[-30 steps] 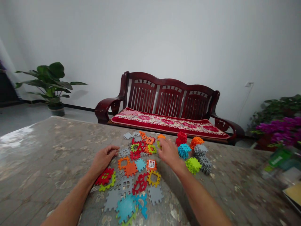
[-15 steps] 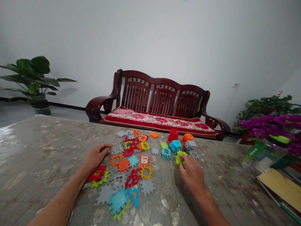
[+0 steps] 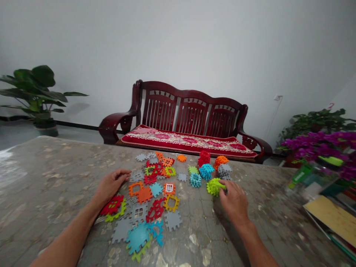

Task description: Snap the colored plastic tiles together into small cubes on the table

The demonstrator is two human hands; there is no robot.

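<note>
My right hand [image 3: 235,200] curls its fingers and thumb about the right end of a stack of lime-green notched building tiles [image 3: 214,187] on the table. Behind that stack stand piles of blue tiles [image 3: 206,171], grey tiles [image 3: 224,170], orange tiles [image 3: 221,162] and red tiles [image 3: 204,158]. My left hand [image 3: 112,185] rests on the table, fingers loosely stretched, holding nothing. Its fingertips are close to a grey window tile [image 3: 137,176]. Loose tiles spread between my hands, among them a large blue tile [image 3: 138,237] and a yellow frame tile [image 3: 171,203].
The table [image 3: 61,170] has a patterned grey-brown surface. Beyond its far edge is a wooden bench [image 3: 191,111] with a red patterned cover. At the right are a clear bottle [image 3: 328,174], purple flowers [image 3: 317,146] and a yellowish folder [image 3: 333,218]. A potted plant [image 3: 41,92] stands far left.
My right hand has shifted a little right, from over the green stack to its right end, leaving more of the green tiles visible. My left hand stays put; the view has shifted slightly.
</note>
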